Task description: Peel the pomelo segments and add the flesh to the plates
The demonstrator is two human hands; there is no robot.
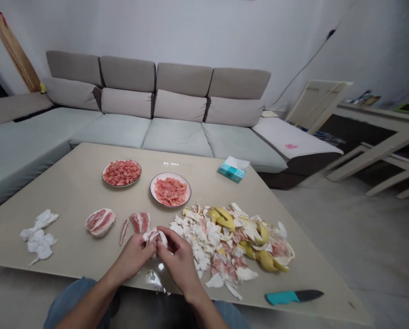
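Observation:
Both my hands meet over the near edge of the beige table (70,183). My left hand (134,256) and my right hand (179,260) are closed around one pomelo segment (154,236), fingers pinching its white skin. Just beyond lie three loose pink segments (136,222) and a bigger chunk of segments (100,221). Two white plates hold peeled pink flesh: one at the back left (121,172), one nearer the middle (170,189).
A heap of white pith and yellow peel (232,240) spreads to the right of my hands. A knife with a teal handle (293,296) lies near the front right edge. Crumpled tissues (38,235) lie at left, a tissue pack (232,169) at back. A grey sofa (177,137) stands behind.

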